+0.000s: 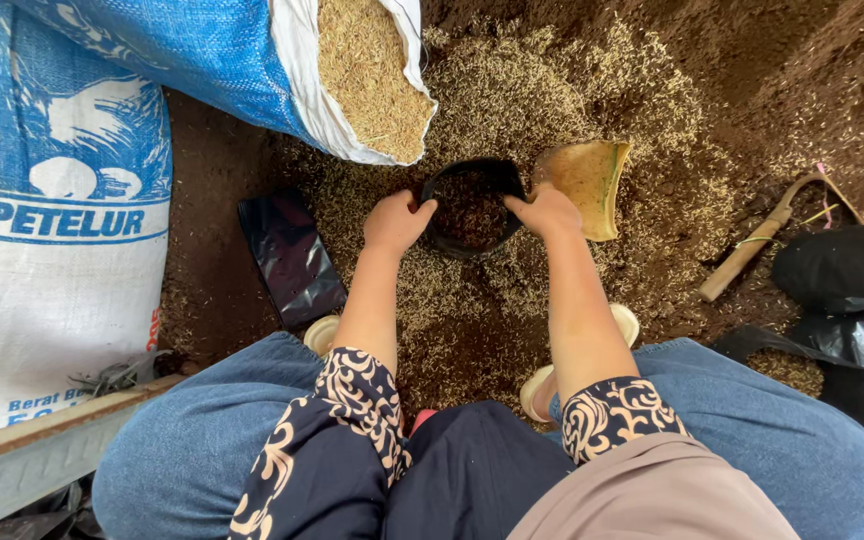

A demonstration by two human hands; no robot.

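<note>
Both hands on a black bag (472,212).
Left hand (395,222) and right hand (546,210) gripped opposite rims, beside a scoop (586,183).

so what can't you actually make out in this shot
- Bottom of the black grow bag: head view, hidden by the soil inside it.
- Fingertips of the left hand and right hand: curled over the bag's rim.
- Yellow scoop: its near end sits behind the right hand.
- Blue sack of husks: cut off by the top edge.
- Wooden-handled tool: its head is half buried in soil.
</note>
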